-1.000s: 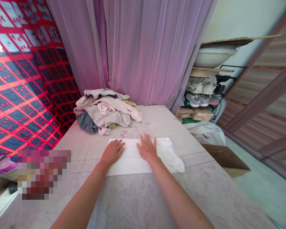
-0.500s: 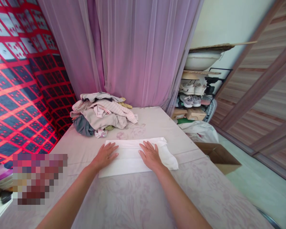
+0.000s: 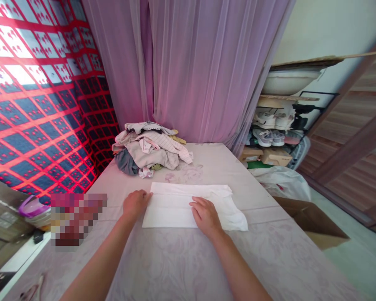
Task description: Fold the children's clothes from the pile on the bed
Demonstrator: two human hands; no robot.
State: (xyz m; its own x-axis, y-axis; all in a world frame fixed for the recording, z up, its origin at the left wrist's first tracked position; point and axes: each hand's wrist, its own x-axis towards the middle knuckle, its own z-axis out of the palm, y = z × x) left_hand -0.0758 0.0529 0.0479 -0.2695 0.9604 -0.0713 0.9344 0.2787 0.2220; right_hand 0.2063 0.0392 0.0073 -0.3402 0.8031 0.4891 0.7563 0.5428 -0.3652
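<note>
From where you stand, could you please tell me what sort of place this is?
It is probably a bedroom in a home: there is a bed with a heap of clothes on it, and a shoe rack beside it.

- left hand [image 3: 136, 205] sits at the left edge of a folded white cloth [image 3: 172, 207], touching it
- right hand [image 3: 205, 216] rests on the cloth's right part
- the cloth lies on a bed [image 3: 181, 263] with a pale floral sheet
- a pile of clothes [image 3: 147, 152] sits beyond it, before a sheer mauve curtain [image 3: 200, 75]
- a cardboard box [image 3: 313, 223] stands right of the bed
</note>
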